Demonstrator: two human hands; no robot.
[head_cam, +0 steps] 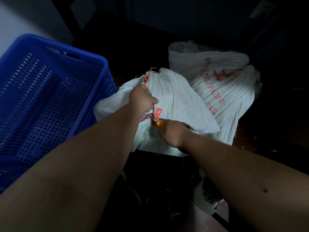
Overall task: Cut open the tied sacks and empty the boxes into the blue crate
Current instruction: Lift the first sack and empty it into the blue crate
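Note:
A white woven sack (175,101) lies in front of me, its gathered neck closed by a red plastic seal tie (147,77) with a red tag (158,112). My left hand (142,101) grips the bunched neck of this sack. My right hand (172,133) is closed around an orange-handled cutter (160,123), whose tip sits by the red tag. A second white sack (222,81) with red print lies behind to the right. The blue perforated crate (50,97) stands at the left, with no boxes visible inside.
The floor is dark and littered with small fibre scraps (167,190). A pale shoe or cloth (207,198) shows near my right forearm. A light wall panel (25,22) rises behind the crate. The far background is too dark to read.

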